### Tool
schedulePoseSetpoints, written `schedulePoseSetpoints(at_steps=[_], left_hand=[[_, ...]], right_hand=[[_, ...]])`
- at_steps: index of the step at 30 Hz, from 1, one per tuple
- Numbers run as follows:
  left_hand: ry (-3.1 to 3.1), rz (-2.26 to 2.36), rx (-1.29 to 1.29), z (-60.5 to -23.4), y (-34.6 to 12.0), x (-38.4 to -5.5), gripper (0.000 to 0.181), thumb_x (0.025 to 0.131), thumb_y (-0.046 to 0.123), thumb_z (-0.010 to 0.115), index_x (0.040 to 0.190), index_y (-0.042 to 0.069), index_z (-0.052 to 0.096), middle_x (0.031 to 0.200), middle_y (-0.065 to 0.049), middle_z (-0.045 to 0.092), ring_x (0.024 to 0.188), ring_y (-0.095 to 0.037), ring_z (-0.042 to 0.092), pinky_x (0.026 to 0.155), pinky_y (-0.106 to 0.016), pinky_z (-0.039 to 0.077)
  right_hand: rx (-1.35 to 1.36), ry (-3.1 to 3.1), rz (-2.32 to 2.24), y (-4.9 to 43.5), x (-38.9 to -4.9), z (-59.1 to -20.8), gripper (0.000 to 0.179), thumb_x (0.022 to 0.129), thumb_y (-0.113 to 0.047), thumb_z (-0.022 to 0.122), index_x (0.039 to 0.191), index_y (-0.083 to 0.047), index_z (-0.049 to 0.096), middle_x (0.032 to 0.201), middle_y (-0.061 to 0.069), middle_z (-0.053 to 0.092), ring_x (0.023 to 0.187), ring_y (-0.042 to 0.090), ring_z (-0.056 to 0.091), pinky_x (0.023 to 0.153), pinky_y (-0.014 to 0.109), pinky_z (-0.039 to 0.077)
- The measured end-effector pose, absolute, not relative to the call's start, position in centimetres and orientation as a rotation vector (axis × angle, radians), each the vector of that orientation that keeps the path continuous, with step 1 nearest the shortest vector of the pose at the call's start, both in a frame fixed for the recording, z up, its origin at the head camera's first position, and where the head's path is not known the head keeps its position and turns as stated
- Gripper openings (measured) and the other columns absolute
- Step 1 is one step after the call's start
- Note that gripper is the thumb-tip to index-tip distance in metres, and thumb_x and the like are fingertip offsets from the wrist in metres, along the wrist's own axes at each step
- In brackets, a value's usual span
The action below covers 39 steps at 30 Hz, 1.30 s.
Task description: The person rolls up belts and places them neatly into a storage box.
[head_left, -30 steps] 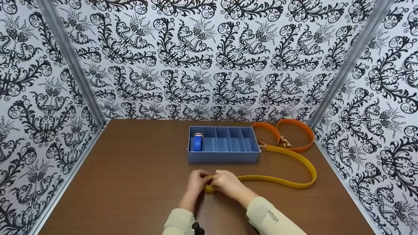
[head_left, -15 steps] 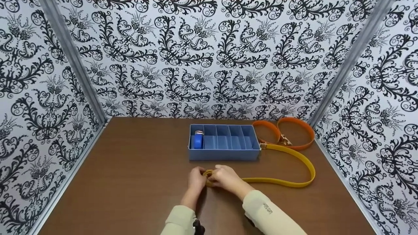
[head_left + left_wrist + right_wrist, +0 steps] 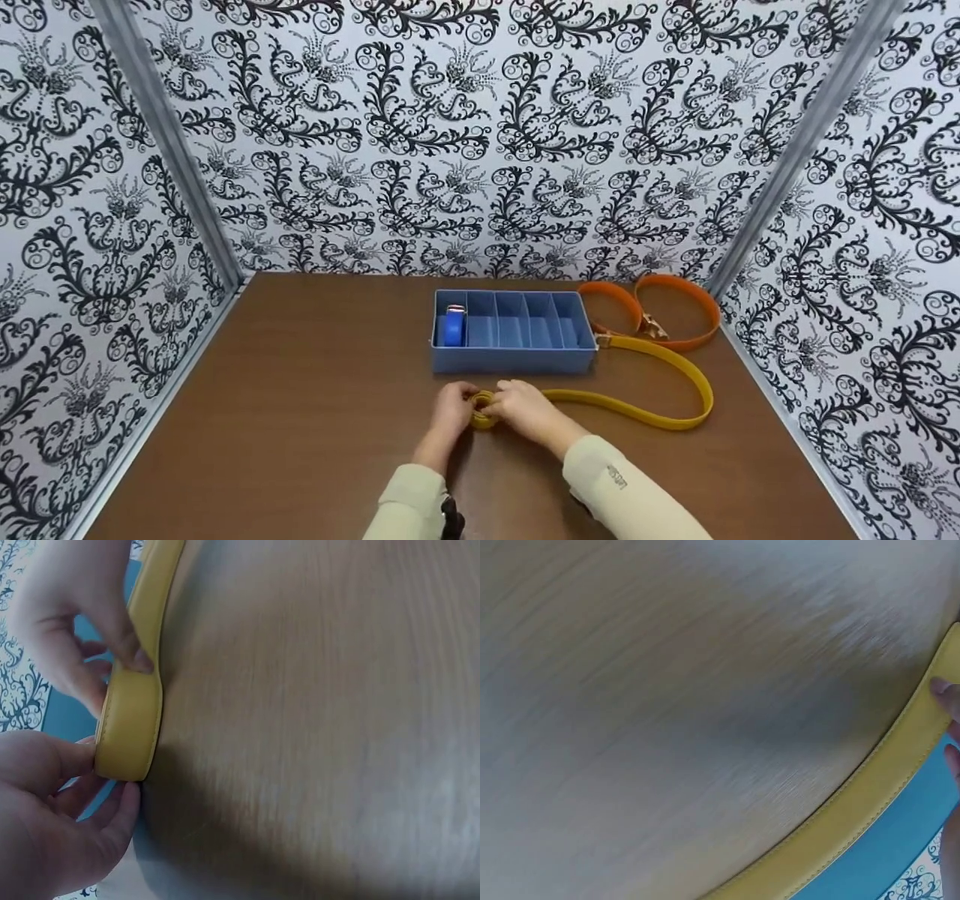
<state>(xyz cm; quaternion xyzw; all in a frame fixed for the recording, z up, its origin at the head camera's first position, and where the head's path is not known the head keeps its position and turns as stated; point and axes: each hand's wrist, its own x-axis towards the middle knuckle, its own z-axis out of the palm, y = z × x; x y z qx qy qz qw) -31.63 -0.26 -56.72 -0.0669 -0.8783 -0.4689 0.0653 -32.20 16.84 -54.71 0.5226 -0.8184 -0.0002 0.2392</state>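
A yellow belt (image 3: pixel 686 420) stands on edge on the table, its near end wound into a small coil (image 3: pixel 484 420) between my two hands. My left hand (image 3: pixel 451 409) pinches the coil's left side with thumb and fingers, clearly so in the left wrist view. From the right, my right hand (image 3: pixel 525 409) grips the coil where the loose length leaves it. In the left wrist view, its thumb (image 3: pixel 139 658) presses the outer face of the stitched band (image 3: pixel 131 731). The belt's loose length bends round at the right, back to its buckle (image 3: pixel 603 341) beside the box.
Behind the hands stands a blue divided box (image 3: pixel 514 360). A coiled blue belt (image 3: pixel 454 328) with a gold buckle sits in its leftmost compartment. An orange belt (image 3: pixel 694 341) lies in loops at the back right, close to the patterned wall (image 3: pixel 847 247).
The loose length of the yellow belt has been drawn leftward, its right bend now nearer the box. Both hands have stayed on the coil, shifting slightly around it.
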Motion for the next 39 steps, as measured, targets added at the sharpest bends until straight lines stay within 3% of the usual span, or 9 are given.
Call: schedulePoseSetpoints(at_steps=[4, 7, 11, 20, 25, 30, 34, 39], left_hand=[[-2.66, -1.332, -0.106, -56.8, 0.2, -31.8, 0.01, 0.084, -0.001, 0.07, 0.092, 0.001, 0.075, 0.09, -0.011, 0.072, 0.087, -0.029, 0.067, 0.077, -0.04, 0.053], [-2.667, -1.336, 0.024, -56.9, 0.6, -31.9, 0.009, 0.083, 0.005, 0.074, 0.092, 0.001, 0.073, 0.087, -0.01, 0.071, 0.082, -0.027, 0.066, 0.071, -0.038, 0.054], [-2.649, -1.372, 0.129, -56.9, 1.0, -31.8, 0.014, 0.081, 0.007, 0.077, 0.091, 0.0, 0.07, 0.083, -0.009, 0.069, 0.078, -0.026, 0.064, 0.068, -0.037, 0.053], [-2.603, -1.335, -0.11, -56.9, 1.0, -32.1, 0.007, 0.085, -0.002, 0.067, 0.091, -0.003, 0.069, 0.09, -0.015, 0.069, 0.088, -0.034, 0.065, 0.078, -0.044, 0.052], [-2.633, -1.381, -0.219, -57.1, 0.5, -32.3, 0.012, 0.086, -0.006, 0.063, 0.095, -0.003, 0.07, 0.094, -0.016, 0.069, 0.093, -0.034, 0.064, 0.083, -0.045, 0.051], [-2.664, -1.46, -0.287, -57.4, 0.1, -32.7, 0.014, 0.087, -0.007, 0.06, 0.096, -0.003, 0.07, 0.095, -0.015, 0.069, 0.094, -0.032, 0.063, 0.084, -0.043, 0.051], [-2.627, -1.557, -0.367, -57.6, -0.3, -32.8, 0.014, 0.088, -0.007, 0.059, 0.096, -0.004, 0.07, 0.095, -0.015, 0.069, 0.093, -0.032, 0.063, 0.083, -0.042, 0.051], [-2.541, -1.706, -0.458, -58.0, -0.8, -33.1, 0.014, 0.09, -0.004, 0.06, 0.097, -0.007, 0.071, 0.096, -0.017, 0.07, 0.094, -0.033, 0.064, 0.084, -0.043, 0.051]], right_hand=[[1.364, -2.311, -0.003, 16.2, -32.4, -54.7, 0.023, 0.077, -0.001, 0.077, 0.081, -0.024, 0.078, 0.063, -0.008, 0.061, 0.062, 0.014, 0.044, 0.054, 0.023, 0.03], [1.299, -2.39, -0.027, 15.9, -32.3, -54.6, 0.017, 0.072, -0.006, 0.081, 0.075, -0.022, 0.075, 0.064, -0.007, 0.061, 0.064, 0.015, 0.048, 0.058, 0.027, 0.04], [1.215, -2.481, 0.022, 15.5, -32.1, -54.5, 0.013, 0.069, -0.013, 0.084, 0.069, -0.017, 0.072, 0.066, -0.006, 0.065, 0.064, 0.015, 0.05, 0.062, 0.03, 0.044], [1.256, -2.502, 0.067, 15.6, -32.3, -54.2, 0.008, 0.074, -0.015, 0.082, 0.075, -0.016, 0.074, 0.072, -0.004, 0.067, 0.064, 0.017, 0.047, 0.06, 0.03, 0.039], [1.369, -2.531, 0.015, 16.5, -31.9, -53.6, 0.016, 0.077, -0.022, 0.083, 0.093, -0.02, 0.078, 0.091, -0.004, 0.069, 0.078, 0.019, 0.053, 0.066, 0.031, 0.043], [1.405, -2.542, -0.131, 17.4, -31.9, -53.5, 0.026, 0.086, -0.014, 0.075, 0.108, -0.027, 0.076, 0.102, -0.011, 0.069, 0.082, 0.016, 0.05, 0.068, 0.028, 0.04], [1.434, -2.409, -0.149, 17.3, -32.5, -54.1, 0.028, 0.09, -0.007, 0.067, 0.103, -0.029, 0.077, 0.096, -0.013, 0.069, 0.075, 0.014, 0.046, 0.063, 0.024, 0.031], [1.424, -2.286, -0.093, 16.7, -33.1, -54.3, 0.026, 0.085, -0.005, 0.069, 0.087, -0.028, 0.079, 0.076, -0.014, 0.067, 0.068, 0.014, 0.043, 0.059, 0.023, 0.025]])
